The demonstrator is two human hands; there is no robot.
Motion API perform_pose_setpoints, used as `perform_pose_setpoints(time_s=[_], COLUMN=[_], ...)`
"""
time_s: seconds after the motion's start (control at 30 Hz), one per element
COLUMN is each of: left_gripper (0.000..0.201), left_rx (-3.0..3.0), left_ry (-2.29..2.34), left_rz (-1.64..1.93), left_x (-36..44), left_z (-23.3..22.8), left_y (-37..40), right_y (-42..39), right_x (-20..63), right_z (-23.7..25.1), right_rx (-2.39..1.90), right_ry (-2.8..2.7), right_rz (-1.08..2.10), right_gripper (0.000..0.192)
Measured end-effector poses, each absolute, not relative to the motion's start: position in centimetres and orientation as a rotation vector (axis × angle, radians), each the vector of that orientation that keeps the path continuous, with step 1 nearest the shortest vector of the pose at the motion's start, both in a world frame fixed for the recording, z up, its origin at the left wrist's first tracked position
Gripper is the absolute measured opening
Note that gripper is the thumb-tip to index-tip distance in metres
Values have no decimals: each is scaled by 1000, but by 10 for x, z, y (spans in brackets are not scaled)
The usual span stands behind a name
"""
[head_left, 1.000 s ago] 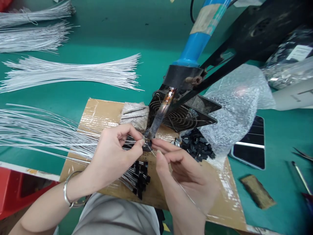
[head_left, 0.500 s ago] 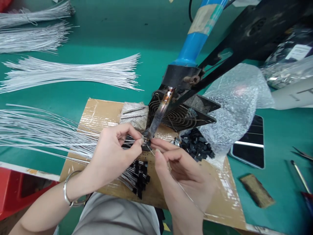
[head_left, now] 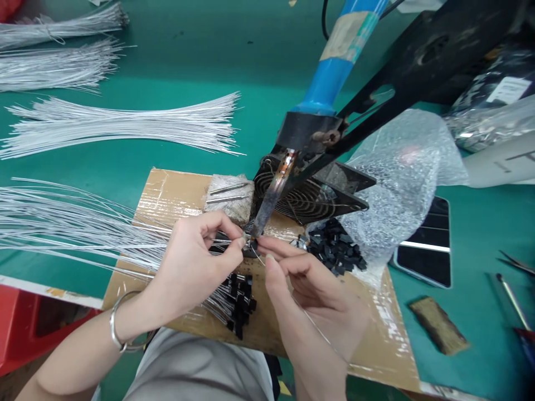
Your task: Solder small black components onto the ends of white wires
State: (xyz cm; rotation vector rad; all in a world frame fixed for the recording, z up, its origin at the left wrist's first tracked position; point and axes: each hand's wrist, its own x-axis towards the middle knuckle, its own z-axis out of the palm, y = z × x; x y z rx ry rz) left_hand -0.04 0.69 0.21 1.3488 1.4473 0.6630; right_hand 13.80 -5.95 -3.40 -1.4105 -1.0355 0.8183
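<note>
My left hand [head_left: 200, 267] is closed in a pinch on a thin grey wire [head_left: 225, 240], its end close under the soldering iron's tip [head_left: 259, 221]. The iron [head_left: 324, 83] is fixed in a black stand, slanting down with its blue handle up. My right hand [head_left: 311, 295] pinches a thin strand of solder wire [head_left: 317, 328] that runs across the palm; its front end reaches the spot below the tip. A small black piece [head_left: 253, 245] sits there between my fingertips, partly hidden. Below my left hand lie wires with black connectors [head_left: 240, 301] on their ends.
A heap of loose black connectors [head_left: 336, 245] lies right of the iron, by a plastic bag [head_left: 401, 167]. Behind the tip stands a black fan [head_left: 309, 195]. Grey wire bundles [head_left: 125, 125] spread at left. A phone [head_left: 426, 245] and brown block [head_left: 439, 325] lie right of the cardboard [head_left: 384, 345].
Almost nothing has moved. Both hands stay at the iron's tip, and the black piece between the fingertips now shows a little more clearly.
</note>
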Motion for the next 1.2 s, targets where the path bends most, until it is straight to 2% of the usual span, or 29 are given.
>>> perform_pose_setpoints(time_s=[1.2], left_gripper=[7], left_rx=[1342], left_ry=[1430], left_rz=[687], left_x=[-2], left_z=[3], left_y=[5], right_y=[-59], right_x=[136], right_z=[-32], right_rx=[-1407], right_ry=[-1032], right_rz=[781], right_gripper=[22])
